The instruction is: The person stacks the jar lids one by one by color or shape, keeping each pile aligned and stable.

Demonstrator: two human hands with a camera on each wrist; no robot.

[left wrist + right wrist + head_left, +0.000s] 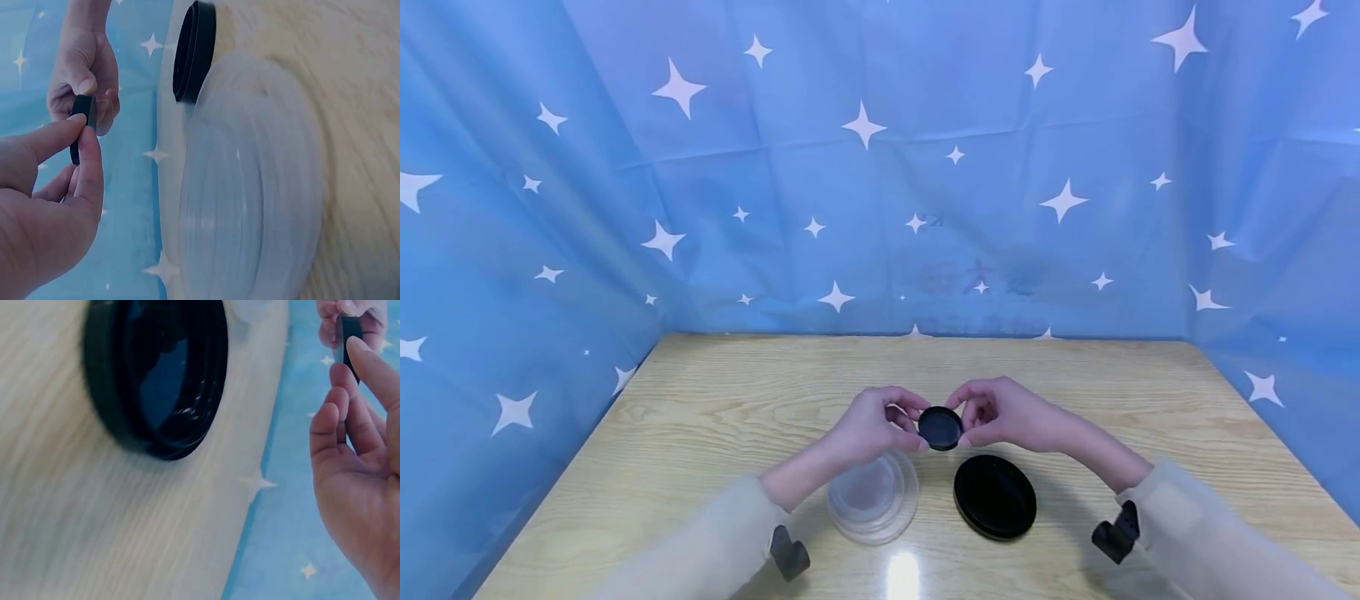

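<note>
Between both hands a small round black lid [940,428] is held up above the table, its shallow recessed side facing the head camera. My left hand [880,423] pinches its left edge between thumb and fingers. On the opposite edge, the thumb and fingers of my right hand [1003,412] pinch it too. Seen edge-on in the left wrist view, the black lid [82,128] is thin. Below my left hand lies a stack of translucent round plastic pieces [895,521]. A larger black round lid [995,497], with a raised rim, lies below my right hand.
The light wood table [737,375] stretches under everything. Blue cloth [865,183] with white stars hangs behind it and along both sides. Dark wrist cameras [1116,533] sit at both cuffs. A bright light reflection shows near the table's front.
</note>
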